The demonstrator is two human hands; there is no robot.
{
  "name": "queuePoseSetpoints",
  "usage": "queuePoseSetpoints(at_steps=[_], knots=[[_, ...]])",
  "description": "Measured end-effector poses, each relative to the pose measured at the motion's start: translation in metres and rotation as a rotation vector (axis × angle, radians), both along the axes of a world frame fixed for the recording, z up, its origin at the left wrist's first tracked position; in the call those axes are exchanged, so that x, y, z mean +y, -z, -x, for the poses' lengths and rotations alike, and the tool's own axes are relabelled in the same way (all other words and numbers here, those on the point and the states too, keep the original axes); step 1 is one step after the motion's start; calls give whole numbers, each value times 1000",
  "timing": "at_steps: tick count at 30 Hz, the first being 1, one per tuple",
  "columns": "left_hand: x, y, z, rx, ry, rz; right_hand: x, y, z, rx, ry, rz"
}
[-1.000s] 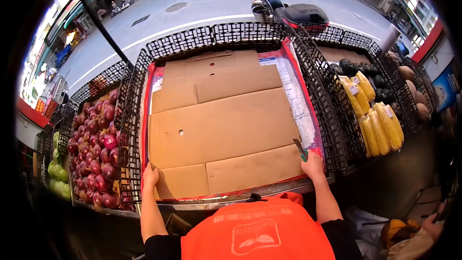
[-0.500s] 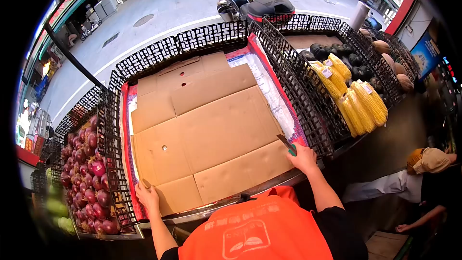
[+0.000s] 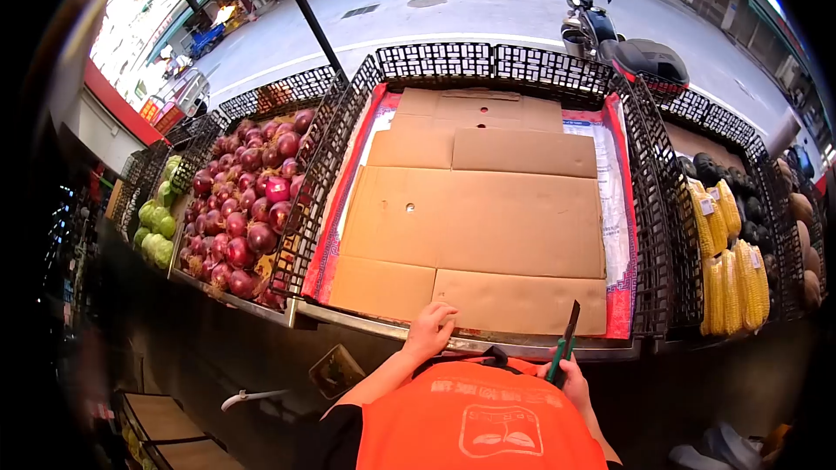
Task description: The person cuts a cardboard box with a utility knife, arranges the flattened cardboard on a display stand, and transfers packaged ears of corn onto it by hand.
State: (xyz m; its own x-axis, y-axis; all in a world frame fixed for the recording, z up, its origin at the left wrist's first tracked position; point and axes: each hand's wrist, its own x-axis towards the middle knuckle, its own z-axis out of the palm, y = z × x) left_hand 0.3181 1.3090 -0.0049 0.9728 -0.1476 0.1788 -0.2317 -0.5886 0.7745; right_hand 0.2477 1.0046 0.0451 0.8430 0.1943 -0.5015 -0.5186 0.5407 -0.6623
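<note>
A knife with a green handle and dark blade points upward in my right hand, close to the orange apron at the bin's front edge. My left hand is at the front edge of the flattened cardboard, its fingers bent together; whether they pinch anything is too small to tell. The cardboard lies over red-edged printed sacking inside a bin with black lattice sides.
Red onions and green vegetables fill bins on the left. Packed corn and dark green squashes lie on the right. A motorbike stands beyond the bins. A dark pole rises behind.
My left hand has moved right from the cardboard's left corner to its front edge. The right hand has drawn back toward the apron with the knife. The view has swung left.
</note>
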Motion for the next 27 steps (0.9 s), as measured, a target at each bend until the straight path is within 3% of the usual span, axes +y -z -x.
queuePoseSetpoints(at_steps=[3, 7, 14, 20, 23, 27], knots=[[-6, 0, 0, 34, -127, -30, -18, 23, 6, 49, -172, -250], [-16, -2, -1, 61, -243, -107, -18, 0, 7, 68, -230, -136], [-20, 3, -2, 70, -332, -187, -53, 20, 25, 79, -251, -378], [-25, 4, -2, 53, -415, -211, -76, 12, 36, 119, -178, -305], [-23, 5, -3, 27, -426, -214, -78, 7, 36, 162, -238, -67], [-20, 2, 1, 17, -448, -205, -75, 18, 38, 130, -373, -82]])
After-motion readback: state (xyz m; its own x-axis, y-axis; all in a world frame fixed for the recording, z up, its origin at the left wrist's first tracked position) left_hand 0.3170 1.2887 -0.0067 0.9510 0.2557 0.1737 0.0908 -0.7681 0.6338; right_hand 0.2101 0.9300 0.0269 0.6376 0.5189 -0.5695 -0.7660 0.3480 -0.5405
